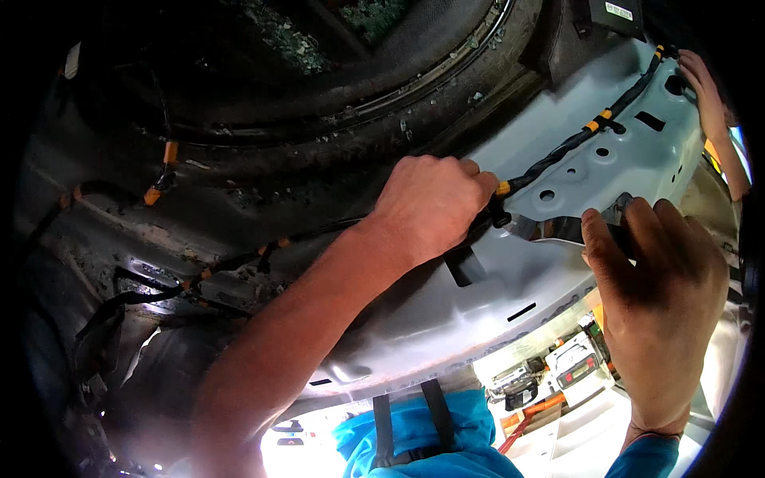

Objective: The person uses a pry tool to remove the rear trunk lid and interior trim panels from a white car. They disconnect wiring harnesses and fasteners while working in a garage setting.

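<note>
A black wiring harness (558, 151) wrapped with orange tape runs along a light grey metal car body panel (542, 115). My left hand (434, 203) is closed around the harness, beside a band of orange tape; its curled fingers are mostly hidden. Farther left, the harness continues under my forearm into the dark car interior. My right hand (665, 271) is at the panel's right side, its fingers apart and slightly bent, and I see nothing held in it. Its fingertips are close to the panel's lower edge; whether they touch is unclear.
Another person's hand (705, 92) is at the panel's upper right corner, near the harness end. A round dark well (374, 111) holds glass-like fragments. Another orange-taped cable (169, 159) hangs at left. Below the panel are power tools or chargers (574, 362).
</note>
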A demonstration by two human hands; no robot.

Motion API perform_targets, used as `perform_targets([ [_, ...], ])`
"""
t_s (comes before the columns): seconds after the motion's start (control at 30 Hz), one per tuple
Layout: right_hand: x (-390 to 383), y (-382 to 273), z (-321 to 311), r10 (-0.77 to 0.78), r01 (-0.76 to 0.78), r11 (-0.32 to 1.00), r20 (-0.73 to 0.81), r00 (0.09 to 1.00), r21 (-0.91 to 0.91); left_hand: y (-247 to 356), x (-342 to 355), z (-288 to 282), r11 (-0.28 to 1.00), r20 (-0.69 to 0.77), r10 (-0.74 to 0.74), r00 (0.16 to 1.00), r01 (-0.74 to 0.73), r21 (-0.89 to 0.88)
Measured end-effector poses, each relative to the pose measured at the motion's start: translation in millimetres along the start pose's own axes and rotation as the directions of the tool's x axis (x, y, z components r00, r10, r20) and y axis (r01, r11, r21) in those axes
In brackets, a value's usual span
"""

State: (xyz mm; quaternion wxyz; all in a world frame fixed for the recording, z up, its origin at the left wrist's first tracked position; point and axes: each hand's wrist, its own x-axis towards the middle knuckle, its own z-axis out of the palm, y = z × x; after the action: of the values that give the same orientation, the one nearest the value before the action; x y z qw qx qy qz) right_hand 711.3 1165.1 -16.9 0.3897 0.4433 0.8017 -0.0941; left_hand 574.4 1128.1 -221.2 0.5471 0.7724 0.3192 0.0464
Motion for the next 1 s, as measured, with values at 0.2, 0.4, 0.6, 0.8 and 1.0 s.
perform_targets([
  [0.2,-12.2,-9.4,0.0,0.093,-0.093,0.996,0.019,0.995,-0.007,1.8,-0.9,2.6,0.999,-0.032,-0.001,0.999,0.002,0.038],
  [0.4,-39.3,-39.7,17.7,0.075,-0.098,0.911,0.074,0.994,0.4,4.1,-4.5,-0.3,0.996,-0.058,0.012,0.998,-0.006,0.089],
  [0.6,-33.4,-2.7,6.8,0.197,-0.201,0.892,0.051,0.979,0.404,-1.1,6.0,-3.1,0.999,0.118,-0.01,0.993,0.015,-0.039],
  [0.8,-32.8,18.9,3.3,-0.01,0.0,0.989,0.069,0.998,0.146,-3.5,4.4,7.0,0.987,0.133,-0.067,0.989,0.085,-0.138],
  [1.0,4.2,6.5,-30.3,-0.215,0.218,0.968,0.041,0.976,-0.121,-4.0,4.2,2.2,0.93,0.209,-0.114,0.971,0.178,-0.321],
])
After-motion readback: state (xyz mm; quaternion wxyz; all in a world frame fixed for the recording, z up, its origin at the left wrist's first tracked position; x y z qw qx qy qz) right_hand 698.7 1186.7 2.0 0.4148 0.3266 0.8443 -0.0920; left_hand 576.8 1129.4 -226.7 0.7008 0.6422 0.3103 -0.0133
